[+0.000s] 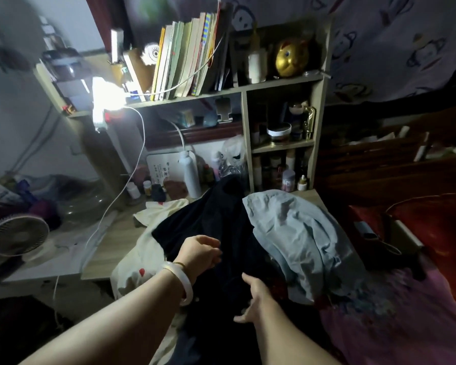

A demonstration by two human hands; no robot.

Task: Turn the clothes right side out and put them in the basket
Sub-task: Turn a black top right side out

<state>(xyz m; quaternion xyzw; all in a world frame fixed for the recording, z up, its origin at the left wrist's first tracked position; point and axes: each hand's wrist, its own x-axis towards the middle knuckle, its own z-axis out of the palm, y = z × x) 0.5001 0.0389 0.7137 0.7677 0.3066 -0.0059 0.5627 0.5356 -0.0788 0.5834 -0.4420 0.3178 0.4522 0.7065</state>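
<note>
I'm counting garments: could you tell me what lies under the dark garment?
A cream garment shows beneath the dark garment at its left edge; anything else under it is covered.

Both bare forearms reach forward. The left hand, a pale bangle on its wrist, has its fingers curled downward. The right hand lies lower, thumb spread, its fingers hidden.

a white board at the back of the desk carries dark handwritten characters, too small and blurred to read; nothing else is legible.
</note>
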